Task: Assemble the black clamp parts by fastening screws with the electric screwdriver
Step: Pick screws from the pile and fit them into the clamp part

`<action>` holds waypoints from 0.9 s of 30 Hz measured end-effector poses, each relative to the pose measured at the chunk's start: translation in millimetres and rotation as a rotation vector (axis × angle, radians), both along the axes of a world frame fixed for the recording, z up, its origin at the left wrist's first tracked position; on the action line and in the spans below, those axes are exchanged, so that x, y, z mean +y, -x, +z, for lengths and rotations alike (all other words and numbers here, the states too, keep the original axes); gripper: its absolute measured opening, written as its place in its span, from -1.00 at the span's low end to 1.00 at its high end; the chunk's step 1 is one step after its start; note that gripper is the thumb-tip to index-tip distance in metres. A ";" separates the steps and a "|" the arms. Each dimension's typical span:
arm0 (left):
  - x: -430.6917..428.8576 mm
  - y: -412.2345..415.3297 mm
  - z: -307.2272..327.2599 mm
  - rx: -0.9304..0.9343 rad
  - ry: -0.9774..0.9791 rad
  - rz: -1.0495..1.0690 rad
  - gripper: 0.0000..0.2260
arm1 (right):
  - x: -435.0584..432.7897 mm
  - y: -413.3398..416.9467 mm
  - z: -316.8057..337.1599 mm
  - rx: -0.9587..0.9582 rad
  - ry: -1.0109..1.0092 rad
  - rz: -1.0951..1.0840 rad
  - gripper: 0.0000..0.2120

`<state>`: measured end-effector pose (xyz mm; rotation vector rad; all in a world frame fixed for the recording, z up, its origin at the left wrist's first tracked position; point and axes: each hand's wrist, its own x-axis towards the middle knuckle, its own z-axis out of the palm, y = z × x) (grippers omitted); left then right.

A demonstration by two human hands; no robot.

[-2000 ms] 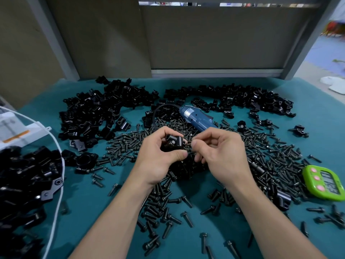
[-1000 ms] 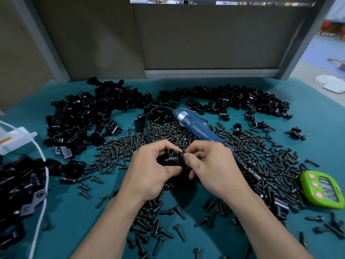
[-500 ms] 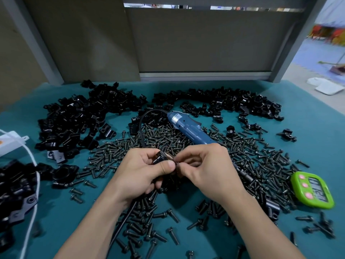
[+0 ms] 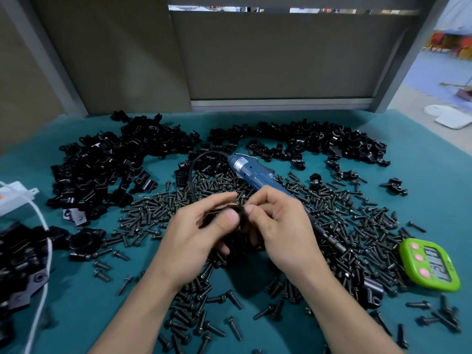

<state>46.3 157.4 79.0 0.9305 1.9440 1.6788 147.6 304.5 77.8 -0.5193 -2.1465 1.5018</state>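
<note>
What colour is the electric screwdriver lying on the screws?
The electric screwdriver is blue, best seen in the head view.

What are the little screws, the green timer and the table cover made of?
Screws: likely dark-finished metal, faint glints on heads.
Timer: glossy green plastic, judging by its shiny rounded rim.
Table cover: matte teal mat, rubber or fabric; I can't tell.

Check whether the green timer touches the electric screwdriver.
Apart. The head view shows loose screws lying between the green timer and the electric screwdriver.
</note>
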 end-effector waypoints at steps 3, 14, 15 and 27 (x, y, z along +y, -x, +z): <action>0.7 1.6 2.5 -0.107 -0.059 -0.037 -0.62 | 1.0 -0.8 -0.7 0.041 0.002 0.041 -0.89; 3.4 9.4 -1.5 0.120 0.008 0.017 -0.55 | 5.4 -8.8 5.4 -0.068 -0.284 0.061 -0.87; 3.2 8.8 -1.4 0.129 0.014 0.011 -0.55 | 6.2 -10.0 6.9 -0.084 -0.296 0.083 -0.88; 3.6 3.9 3.4 -0.105 0.038 -0.084 -0.67 | 14.8 -16.2 15.2 -0.081 -0.143 0.133 -0.79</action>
